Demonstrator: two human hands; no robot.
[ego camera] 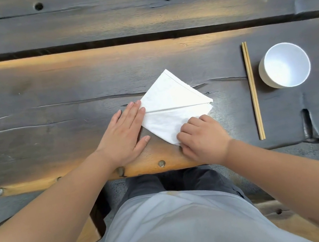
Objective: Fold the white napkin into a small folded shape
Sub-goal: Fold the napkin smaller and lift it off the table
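The white napkin (169, 104) lies on the dark wooden table (48, 123), folded into a diamond-like shape with a horizontal seam across its middle. My left hand (124, 133) rests flat, fingers spread, with its fingertips pressing the napkin's left corner. My right hand (202, 136) is curled over the napkin's lower corner, its fingers pinching the edge there. That lower tip is hidden under my right hand.
A pair of wooden chopsticks (253, 91) lies lengthwise to the right of the napkin. A white cup (285, 65) stands further right. The table's near edge (152, 170) runs just below my hands, and a dark gap between planks (139, 37) crosses behind.
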